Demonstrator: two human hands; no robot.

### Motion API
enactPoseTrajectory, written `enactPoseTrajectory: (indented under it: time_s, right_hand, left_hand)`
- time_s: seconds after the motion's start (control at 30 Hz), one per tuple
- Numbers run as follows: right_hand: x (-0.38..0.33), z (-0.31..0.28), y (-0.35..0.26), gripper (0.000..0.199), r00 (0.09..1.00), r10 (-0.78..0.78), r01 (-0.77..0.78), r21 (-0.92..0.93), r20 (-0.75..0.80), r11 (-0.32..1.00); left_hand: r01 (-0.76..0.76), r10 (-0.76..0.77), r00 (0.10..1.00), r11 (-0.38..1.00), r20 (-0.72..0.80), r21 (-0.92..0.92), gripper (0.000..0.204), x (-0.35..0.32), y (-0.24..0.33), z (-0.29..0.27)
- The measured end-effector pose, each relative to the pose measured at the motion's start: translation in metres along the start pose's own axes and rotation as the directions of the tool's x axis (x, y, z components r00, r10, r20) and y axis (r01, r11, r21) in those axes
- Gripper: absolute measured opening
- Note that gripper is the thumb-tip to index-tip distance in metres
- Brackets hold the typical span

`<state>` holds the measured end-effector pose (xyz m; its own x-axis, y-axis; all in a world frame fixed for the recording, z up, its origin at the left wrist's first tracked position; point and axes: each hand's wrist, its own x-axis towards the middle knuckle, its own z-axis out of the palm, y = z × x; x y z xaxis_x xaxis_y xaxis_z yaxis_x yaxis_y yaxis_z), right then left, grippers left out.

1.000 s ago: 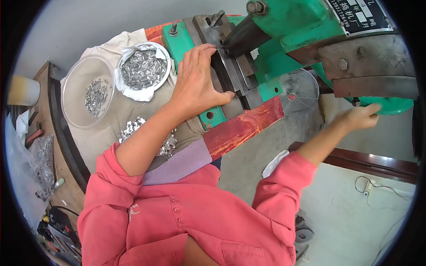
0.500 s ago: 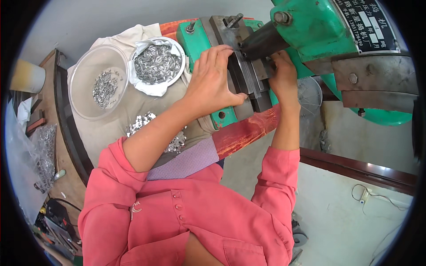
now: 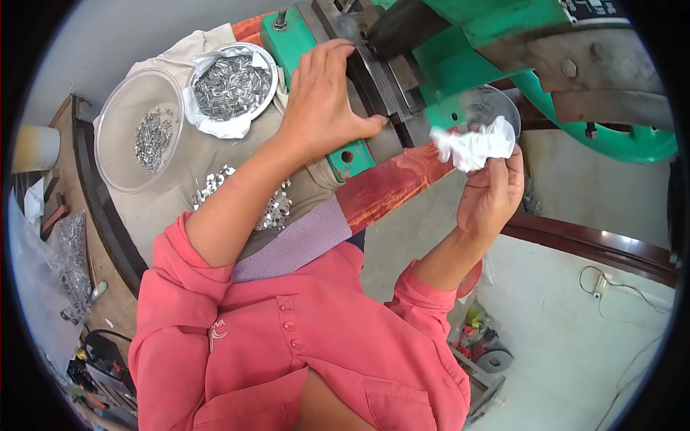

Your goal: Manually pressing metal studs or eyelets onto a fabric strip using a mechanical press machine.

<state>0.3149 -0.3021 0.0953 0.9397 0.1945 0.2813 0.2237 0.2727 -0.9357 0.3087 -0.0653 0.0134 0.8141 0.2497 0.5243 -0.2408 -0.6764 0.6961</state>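
My left hand rests at the near-left side of a dark metal die block on the green press. Its fingers and thumb are stretched apart, the fingertips and thumb tip against the block's edge. To the right of the bench, my right hand pinches a crumpled white cloth, partly blurred by motion. Its fingers are closed on the lower right part of the cloth. The cloth hangs in front of a round mesh container, hiding part of it.
Left of the press stand a cloth-lined bowl of metal pins and a clear plastic tub with small metal parts. Flat shiny pieces lie under my left forearm. A purple mat covers the front of the red bench.
My right hand has left the far side of the die block and moved right and nearer, now holding the white cloth. My left hand stays at the block. The whole view has shifted slightly.
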Motion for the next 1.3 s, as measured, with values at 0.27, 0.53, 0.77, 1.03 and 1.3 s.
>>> enactPoseTrajectory:
  time_s: [0.27,0.53,0.77,1.03,1.3]
  right_hand:
    - [-0.046,0.057,-0.023,0.037,0.947,-0.321,0.314,-0.255,0.015,0.915]
    - [-0.074,0.112,-0.089,0.035,0.846,-0.328,0.109,0.465,0.421,0.879]
    - [-0.090,0.165,-0.086,0.017,0.925,-0.305,0.163,0.489,0.226,0.857]
    - [-0.086,0.168,-0.084,0.008,0.904,-0.338,0.274,0.252,0.261,0.928]
    - [-0.069,0.109,-0.049,0.009,0.808,-0.201,0.026,0.309,0.553,0.951]
  left_hand:
    - [-0.032,0.033,0.999,0.999,-0.016,0.037,0.092,0.002,-0.003,0.001]
    - [-0.061,0.064,0.997,0.996,-0.038,0.068,0.089,0.002,-0.007,0.003]
    - [-0.038,0.039,0.999,0.998,-0.024,0.051,0.090,0.002,0.000,0.000]
    - [-0.006,0.006,1.000,1.000,-0.002,0.007,0.092,0.002,0.002,-0.001]
    - [-0.068,0.069,0.997,0.998,-0.035,0.013,0.092,0.003,-0.002,0.001]
